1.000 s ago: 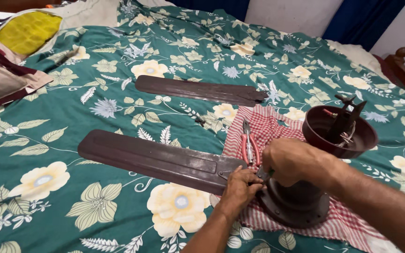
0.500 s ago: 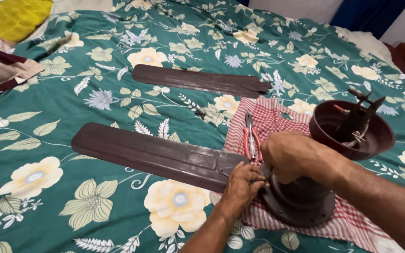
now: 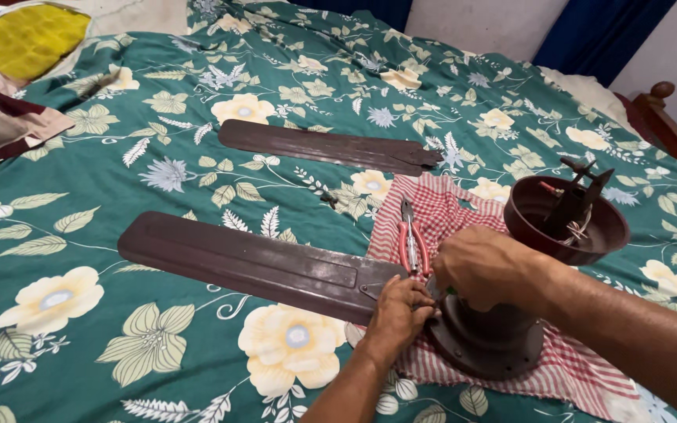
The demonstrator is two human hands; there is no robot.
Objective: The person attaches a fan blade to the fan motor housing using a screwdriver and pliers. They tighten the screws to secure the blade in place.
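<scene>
A: Where are the hands?
B: Both are at the motor [image 3: 486, 345], the brown round housing sitting on the checked cloth [image 3: 464, 211] at the near right of the bed. The left hand [image 3: 398, 312] presses its curled fingers onto the inner end of the near blade [image 3: 252, 266], right where it meets the motor's rim.
A: And the right hand [image 3: 486, 268]?
B: It rests on top of the motor, fingers bent down and closed around something. What it pinches is hidden under the palm, so I cannot tell.
A: How does the blade lie?
B: Flat on the green flowered sheet [image 3: 103, 345], running left from the motor.
A: Anything else around?
B: A second blade [image 3: 327, 147] lies farther up the bed, well apart from the first. Red-handled pliers [image 3: 412, 241] lie on the cloth just beyond the hands. A brown cup-shaped cover [image 3: 566, 221] with a bracket and wires inside stands to the right, beside the right wrist. A yellow cushion [image 3: 29, 35] sits at the far left corner.
</scene>
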